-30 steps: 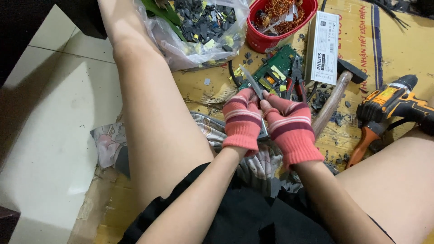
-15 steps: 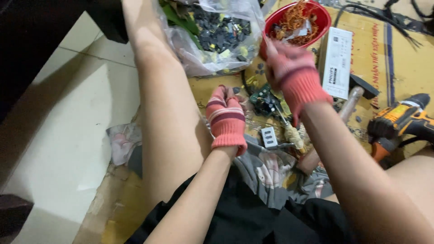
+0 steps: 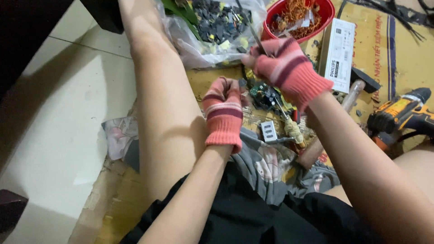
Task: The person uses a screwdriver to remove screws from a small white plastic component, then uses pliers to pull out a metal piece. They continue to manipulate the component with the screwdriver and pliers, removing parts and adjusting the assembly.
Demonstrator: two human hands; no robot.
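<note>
Head view: right hand (image 3: 289, 68) hides tool's (image 3: 258, 39) handle.

You're on a home floor used as a salvage workshop: tiles (image 3: 58, 113), cardboard sheet (image 3: 398, 54), cordless drill (image 3: 400, 115), bag of electronic scrap (image 3: 212, 27).

Two gloved hands (image 3: 224, 110), one drill (image 3: 400, 115), one bowl (image 3: 327, 13).

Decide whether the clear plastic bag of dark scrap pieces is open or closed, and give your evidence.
Open. The clear plastic bag gapes at its top, leaving the dark scrap pieces uncovered, with no tie visible.
</note>
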